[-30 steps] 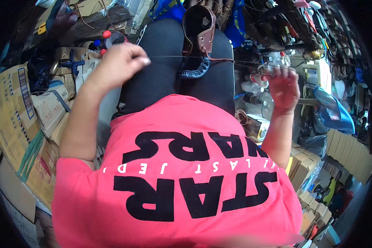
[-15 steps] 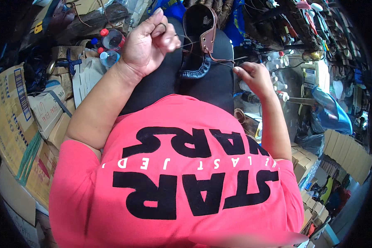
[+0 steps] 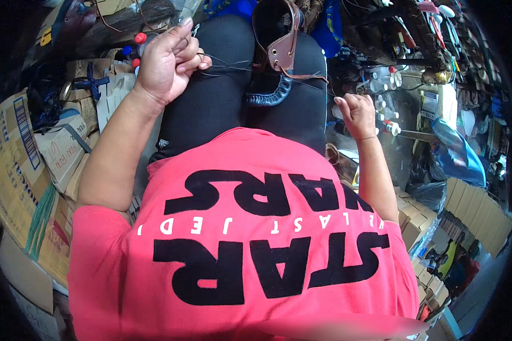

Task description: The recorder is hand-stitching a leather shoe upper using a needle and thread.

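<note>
A brown leather shoe upper point(image 3: 283, 52) with metal eyelets is held between my knees. Below it curves a shiny blue-black, ribbed piece point(image 3: 274, 96); how the two join is hard to make out. Dark thread point(image 3: 233, 62) stretches from the upper to my left hand point(image 3: 169, 63), whose fingers are pinched on it, out to the left. On the other side, my right hand point(image 3: 356, 115) is closed beside my right thigh, and a thin thread reaches its fingertips. A thin brown leather strip point(image 3: 304, 76) hangs from the upper's lower corner.
Cardboard boxes point(image 3: 14, 170) are stacked at my left, with capped plastic bottles point(image 3: 141, 38) farther forward. More bottles point(image 3: 388, 126) stand close to my right hand. Beyond them are a blue cloth or bag point(image 3: 461, 150) and tools point(image 3: 438, 28).
My left hand has moved left, drawing the thread out longer from the upper. My right hand has moved slightly right and lower, its fingers more curled.
</note>
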The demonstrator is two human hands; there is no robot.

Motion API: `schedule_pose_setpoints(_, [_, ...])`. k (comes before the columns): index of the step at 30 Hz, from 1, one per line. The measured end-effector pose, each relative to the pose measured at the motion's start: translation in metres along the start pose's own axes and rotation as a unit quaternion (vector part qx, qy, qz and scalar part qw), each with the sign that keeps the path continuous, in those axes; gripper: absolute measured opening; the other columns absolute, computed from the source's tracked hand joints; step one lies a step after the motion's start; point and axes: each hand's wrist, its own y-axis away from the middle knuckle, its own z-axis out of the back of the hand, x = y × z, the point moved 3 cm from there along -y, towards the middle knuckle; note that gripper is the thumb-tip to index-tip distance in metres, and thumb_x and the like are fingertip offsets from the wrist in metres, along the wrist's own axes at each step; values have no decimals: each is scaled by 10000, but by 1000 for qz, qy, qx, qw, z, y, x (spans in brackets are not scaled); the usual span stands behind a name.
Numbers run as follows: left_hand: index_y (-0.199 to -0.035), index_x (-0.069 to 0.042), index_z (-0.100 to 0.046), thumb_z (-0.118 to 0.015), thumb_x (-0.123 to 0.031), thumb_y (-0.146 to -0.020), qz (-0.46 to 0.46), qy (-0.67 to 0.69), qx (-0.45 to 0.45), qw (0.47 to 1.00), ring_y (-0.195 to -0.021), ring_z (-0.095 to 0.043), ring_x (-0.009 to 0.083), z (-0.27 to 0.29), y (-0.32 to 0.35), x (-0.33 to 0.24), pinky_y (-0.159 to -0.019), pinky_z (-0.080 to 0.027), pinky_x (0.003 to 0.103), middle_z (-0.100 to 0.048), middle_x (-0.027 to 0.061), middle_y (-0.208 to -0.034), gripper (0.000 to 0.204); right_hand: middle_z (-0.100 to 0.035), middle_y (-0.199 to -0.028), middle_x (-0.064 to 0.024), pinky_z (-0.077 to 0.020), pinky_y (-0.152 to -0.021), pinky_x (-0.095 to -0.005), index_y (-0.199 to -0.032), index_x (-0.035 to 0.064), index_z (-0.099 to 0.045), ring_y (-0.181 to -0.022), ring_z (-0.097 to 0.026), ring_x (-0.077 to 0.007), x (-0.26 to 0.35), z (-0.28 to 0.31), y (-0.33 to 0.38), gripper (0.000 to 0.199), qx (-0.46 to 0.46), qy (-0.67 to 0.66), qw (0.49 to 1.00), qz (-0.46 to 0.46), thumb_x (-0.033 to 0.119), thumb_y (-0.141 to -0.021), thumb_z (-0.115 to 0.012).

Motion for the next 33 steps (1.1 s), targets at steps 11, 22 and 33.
schedule_pose_setpoints(11, [-1056, -25, -648, -476, -381, -972, -146, -557, -88, 813, -739, -629, 83, 60, -14, -53, -713, -497, 244, -666, 118, -974, 404, -588, -1031, -34, -403, -828, -258, -1251, 52, -528, -935, -543, -110, -27, -2, 25, 430, -55, -510, 775, -370, 284, -895, -595])
schedule_pose_setpoints(22, [-1102, -22, -554, -774, -409, -678, -70, -654, 258, 708, -1081, -546, 292, -79, -78, 25, -908, -421, 337, -568, 164, -1145, 614, -622, -832, -103, -443, -769, -385, -917, 82, -661, -831, -599, -294, 112, 62, -81, 308, 26, -73, 988, 134, 336, -751, -713])
schedule_pose_setpoints(33, [-883, -10, -639, -695, -239, -813, -3, -565, 283, 775, -741, -526, 78, -70, -91, 35, -711, -439, 266, -595, 0, -760, 246, -618, -793, -150, -484, -697, -381, -846, 37, -675, -785, -615, -301, 72, 77, -97, 293, -77, -216, 971, 72, 328, -812, -680])
